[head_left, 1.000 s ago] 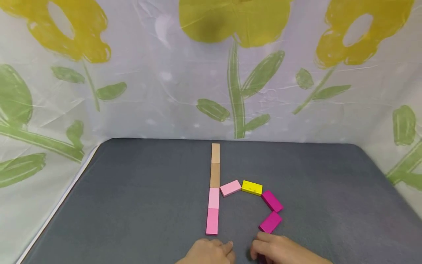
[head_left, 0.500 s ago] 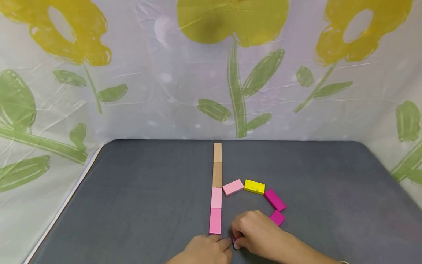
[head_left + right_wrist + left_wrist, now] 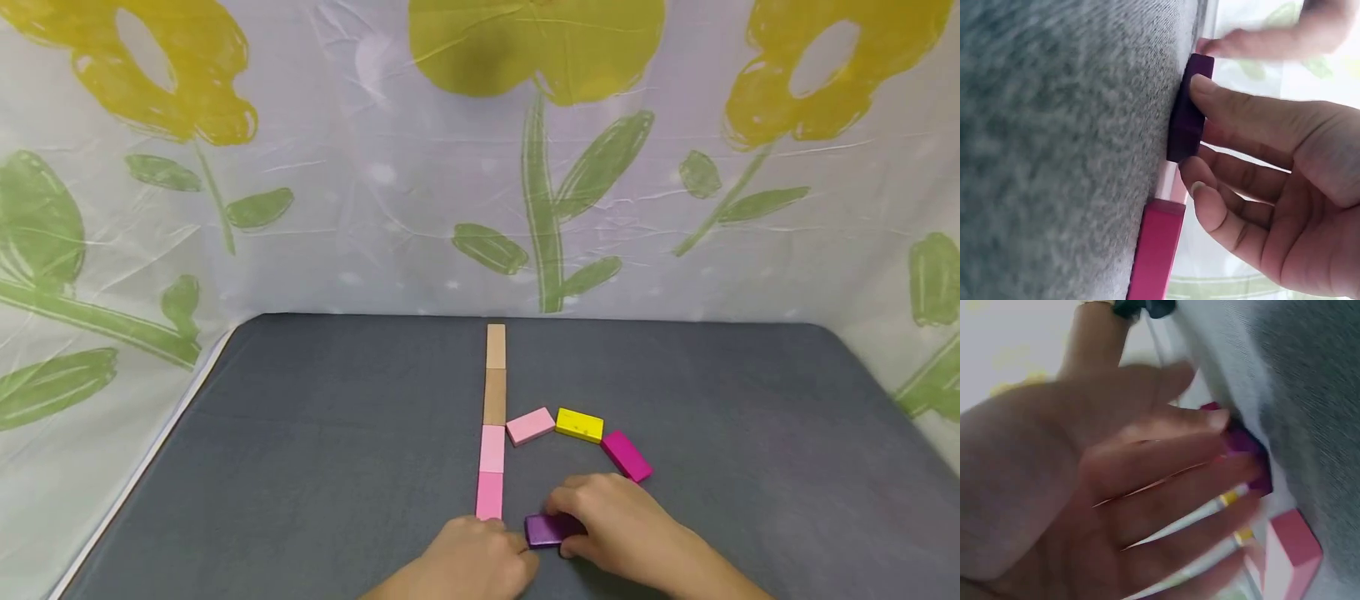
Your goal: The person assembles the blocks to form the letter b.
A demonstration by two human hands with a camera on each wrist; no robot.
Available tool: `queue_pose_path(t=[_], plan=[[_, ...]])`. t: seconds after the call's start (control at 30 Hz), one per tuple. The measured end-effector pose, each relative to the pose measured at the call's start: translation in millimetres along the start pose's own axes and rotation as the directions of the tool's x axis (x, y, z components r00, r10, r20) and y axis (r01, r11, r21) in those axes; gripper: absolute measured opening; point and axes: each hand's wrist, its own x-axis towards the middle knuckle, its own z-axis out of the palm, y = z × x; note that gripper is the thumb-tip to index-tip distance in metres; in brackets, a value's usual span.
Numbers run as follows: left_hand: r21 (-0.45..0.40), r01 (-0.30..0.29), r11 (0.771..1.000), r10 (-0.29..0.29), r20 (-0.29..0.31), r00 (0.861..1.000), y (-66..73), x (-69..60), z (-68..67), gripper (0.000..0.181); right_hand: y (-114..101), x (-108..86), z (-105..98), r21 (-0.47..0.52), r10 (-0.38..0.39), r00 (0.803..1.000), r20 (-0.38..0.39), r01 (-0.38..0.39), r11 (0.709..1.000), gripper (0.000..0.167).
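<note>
A purple wooden block [image 3: 551, 530] lies on the dark table near the front, held between the thumb and fingers of my right hand [image 3: 626, 529]. The right wrist view shows the thumb along one side of the purple block [image 3: 1188, 112] and a magenta block [image 3: 1157, 250] close by. My left hand [image 3: 480, 554] rests at the near end of a pink block [image 3: 490, 495], its fingertips close to the purple block's left end. Its fingers look fairly straight in the left wrist view. Whether they touch the purple block I cannot tell.
Two tan blocks [image 3: 495, 371] and a light pink block [image 3: 492, 448] continue the straight line away from me. A tilted light pink block [image 3: 530, 426], a yellow block [image 3: 579, 424] and a magenta block [image 3: 627, 456] curve to its right. Flower-printed cloth [image 3: 360, 208] stands behind the table.
My right hand has come in from the lower right with the purple block, which has shifted slightly up and right since half a second ago. The hand now hides the lower magenta block.
</note>
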Motion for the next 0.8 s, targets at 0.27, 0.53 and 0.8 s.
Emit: queue_pose_path(t=[0.27,0.53,0.8], plan=[[-0.128,0.214,0.968,-0.223,-0.065,0.973,-12.0,12.0,-8.2,0.034,-3,5.1,2,-0.044,-0.037,0.998,-0.056,0.035,0.998,0.022],[-0.138,0.285,0.949,-0.291,-0.025,0.957,-18.9,15.7,2.9,0.034,-2,5.2,-2,-0.058,-0.049,0.997,-0.058,0.046,0.997,0.03],[-0.153,0.322,0.934,-0.333,-0.048,0.942,-22.3,12.6,7.9,0.036,24,-18.3,-42,-0.146,0.192,0.977,0.093,-0.177,0.973,0.046]])
